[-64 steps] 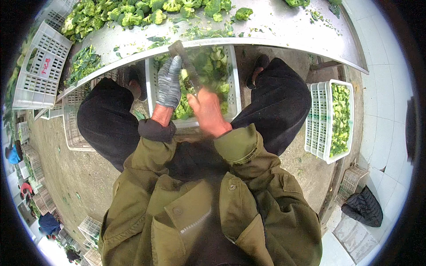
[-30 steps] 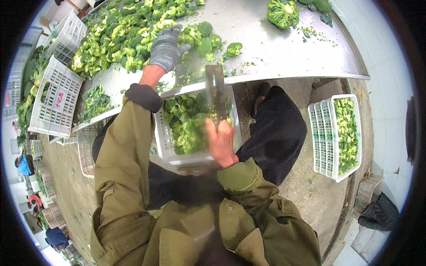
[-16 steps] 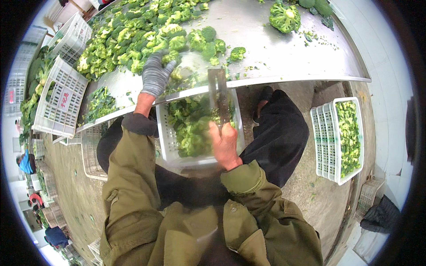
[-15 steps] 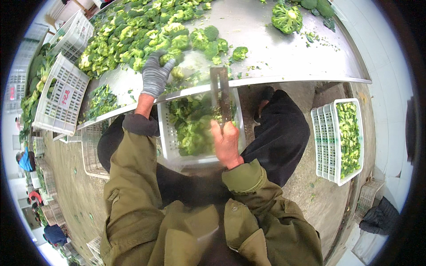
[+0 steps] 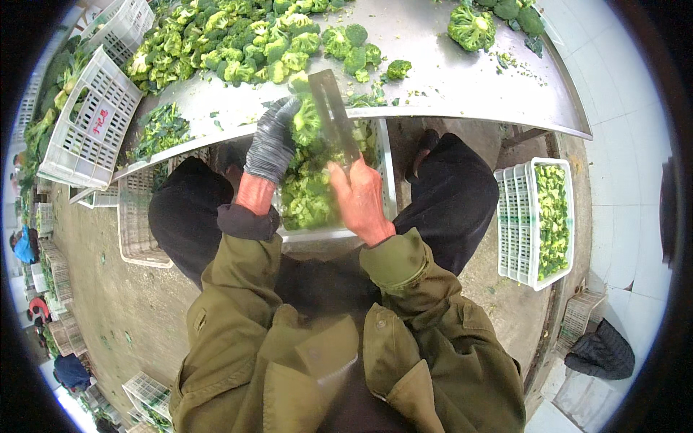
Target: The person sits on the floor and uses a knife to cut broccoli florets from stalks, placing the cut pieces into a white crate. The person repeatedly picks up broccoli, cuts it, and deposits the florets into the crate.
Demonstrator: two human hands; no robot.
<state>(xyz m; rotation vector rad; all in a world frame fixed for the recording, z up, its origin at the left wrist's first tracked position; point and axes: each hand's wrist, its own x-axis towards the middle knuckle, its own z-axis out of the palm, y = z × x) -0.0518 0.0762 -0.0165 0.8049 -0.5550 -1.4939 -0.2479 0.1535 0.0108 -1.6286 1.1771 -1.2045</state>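
Note:
In a grey glove, my left hand (image 5: 271,141) is closed on a broccoli floret (image 5: 306,121) over the table's front edge. My bare right hand (image 5: 359,196) grips a knife (image 5: 330,108) with a broad, dark blade. The blade points away from me and stands just right of the floret; whether they touch I cannot tell. Below both hands, between my knees, a white crate (image 5: 388,169) holds cut broccoli florets (image 5: 307,198). My hands hide part of it.
A large heap of broccoli (image 5: 238,36) covers the metal table's (image 5: 411,65) far left. One bigger broccoli head (image 5: 472,29) lies at the far right. A tilted white crate (image 5: 92,119) leans at the left. On the floor at right stands a filled crate (image 5: 517,224). Other people work at far left.
My left hand has come back from the heap toward the knife with a floret. The knife has tilted left and moved nearer to that hand.

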